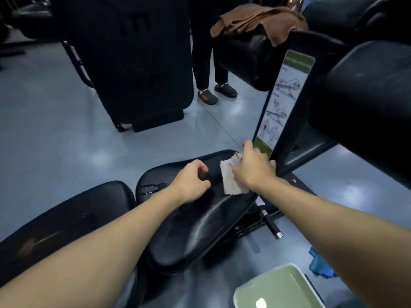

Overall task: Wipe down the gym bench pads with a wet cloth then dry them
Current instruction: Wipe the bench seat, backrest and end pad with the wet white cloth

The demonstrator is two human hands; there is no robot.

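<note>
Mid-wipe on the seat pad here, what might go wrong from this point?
1. The basin of water sits on the floor right under the right arm; a step back might tip it.
2. Water is pooled on the seat pad near the left hand; the white cloth under the right hand may miss it.
3. The brown towel lies on a far pad, likely out of easy reach.

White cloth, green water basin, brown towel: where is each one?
White cloth (231, 182): head view, its lower flat half.
Green water basin (270, 276): head view, its far rim.
Brown towel (255, 21): head view, its folded middle.
</note>
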